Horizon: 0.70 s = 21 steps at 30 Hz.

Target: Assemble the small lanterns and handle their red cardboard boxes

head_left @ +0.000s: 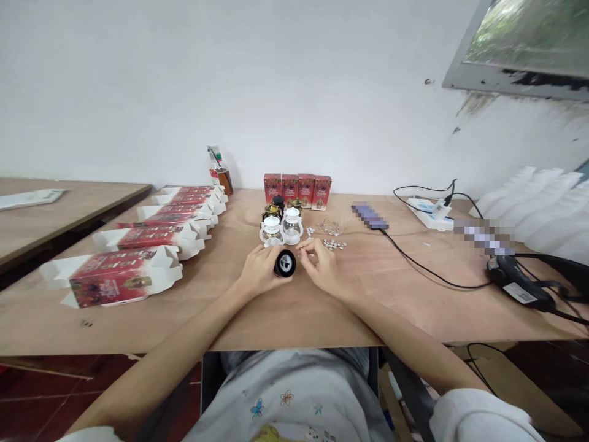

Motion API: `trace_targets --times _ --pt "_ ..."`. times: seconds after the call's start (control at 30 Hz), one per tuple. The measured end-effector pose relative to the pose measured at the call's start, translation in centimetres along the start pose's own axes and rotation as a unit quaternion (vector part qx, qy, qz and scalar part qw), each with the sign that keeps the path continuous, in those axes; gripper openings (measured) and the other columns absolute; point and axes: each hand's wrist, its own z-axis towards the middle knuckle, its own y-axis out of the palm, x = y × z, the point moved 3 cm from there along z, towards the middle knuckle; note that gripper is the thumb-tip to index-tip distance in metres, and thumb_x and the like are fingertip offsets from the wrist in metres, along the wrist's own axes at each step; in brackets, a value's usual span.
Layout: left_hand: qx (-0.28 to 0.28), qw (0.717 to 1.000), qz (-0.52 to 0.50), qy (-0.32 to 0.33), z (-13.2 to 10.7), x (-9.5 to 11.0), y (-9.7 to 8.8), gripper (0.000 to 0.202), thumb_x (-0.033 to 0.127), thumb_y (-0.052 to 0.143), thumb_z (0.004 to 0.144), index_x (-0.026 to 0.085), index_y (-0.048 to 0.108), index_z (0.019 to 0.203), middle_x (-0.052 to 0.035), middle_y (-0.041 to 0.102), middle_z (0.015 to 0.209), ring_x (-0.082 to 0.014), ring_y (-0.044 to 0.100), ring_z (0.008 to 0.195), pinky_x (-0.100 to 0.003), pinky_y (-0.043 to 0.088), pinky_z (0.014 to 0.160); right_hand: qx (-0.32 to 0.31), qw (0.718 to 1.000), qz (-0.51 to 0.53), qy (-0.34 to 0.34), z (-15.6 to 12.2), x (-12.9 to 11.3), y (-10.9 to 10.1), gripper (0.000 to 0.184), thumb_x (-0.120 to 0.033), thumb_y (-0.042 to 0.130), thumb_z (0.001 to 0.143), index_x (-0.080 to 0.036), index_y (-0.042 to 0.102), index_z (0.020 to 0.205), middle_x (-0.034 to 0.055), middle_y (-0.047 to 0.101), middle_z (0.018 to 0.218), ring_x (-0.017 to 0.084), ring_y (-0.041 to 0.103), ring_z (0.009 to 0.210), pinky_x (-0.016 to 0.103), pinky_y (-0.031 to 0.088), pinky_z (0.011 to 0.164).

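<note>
My left hand (261, 270) is wrapped round a small black lantern (286, 264), tipped so that its round underside faces me. Just to the right, my right hand (318, 263) has thumb and forefinger pinched together close to the lantern's rim; anything between them is too small to make out. Beyond the hands stand two white lanterns (292, 226), with gold and black lanterns (272, 212) behind. Several button cells (335, 244) lie past my right fingers, beside small white pieces (310, 231) and a loose pile of thin wire pieces (332, 227).
Red printed boxes (298, 190) stand near the wall. Open-ended red boxes (113, 276) line the left side. A bottle (219, 172) stands at the back. On the right are a phone (369, 216), a power strip (430, 213), black cables and a black device (519, 282).
</note>
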Motion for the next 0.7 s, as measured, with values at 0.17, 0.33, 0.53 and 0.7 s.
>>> trace_targets --times 0.17,0.33,0.53,0.7 --pt "0.015 1.0 0.014 0.008 0.0 0.0 -0.1 0.032 0.036 0.058 0.072 0.018 0.048 0.097 -0.0064 0.066 0.085 -0.0216 0.063 0.074 -0.031 0.042 0.067 -0.076 0.913 0.207 0.343 -0.2 1.8 1.6 0.011 -0.014 0.051 0.07 -0.02 0.044 0.077 -0.0066 0.053 0.056 0.009 0.051 0.046 0.019 0.041 0.045" --pt "0.027 0.996 0.074 0.041 0.3 0.4 -0.7 0.026 0.036 0.055 0.078 0.017 0.052 0.095 -0.0071 0.066 0.082 -0.0217 0.06 0.075 -0.032 0.039 0.067 -0.207 0.75 0.356 0.518 -1.5 1.3 3.2 0.008 -0.008 0.048 0.069 -0.015 0.049 0.07 -0.0018 0.057 0.052 0.007 0.05 0.043 0.016 0.039 0.042" --pt "-0.002 0.981 0.166 0.101 0.6 1.7 -0.4 0.018 0.016 0.05 0.082 0.019 0.057 0.097 -0.0075 0.066 0.09 -0.0233 0.057 0.084 -0.036 0.038 0.073 -0.189 0.665 0.442 0.572 -2.5 1.3 4.1 0.025 -0.008 0.034 0.081 -0.014 0.052 0.065 0.0101 0.064 0.063 0.014 0.063 0.059 0.028 0.056 0.064" --pt "-0.003 0.973 0.195 0.122 0.6 2.1 -0.1 0.023 0.013 0.044 0.085 0.02 0.058 0.103 -0.0059 0.065 0.089 -0.0207 0.056 0.084 -0.035 0.039 0.078 -0.153 0.662 0.462 0.57 -2.6 1.7 4.4 0.026 -0.007 0.033 0.084 -0.013 0.054 0.07 0.0081 0.062 0.064 0.013 0.063 0.06 0.027 0.057 0.066"
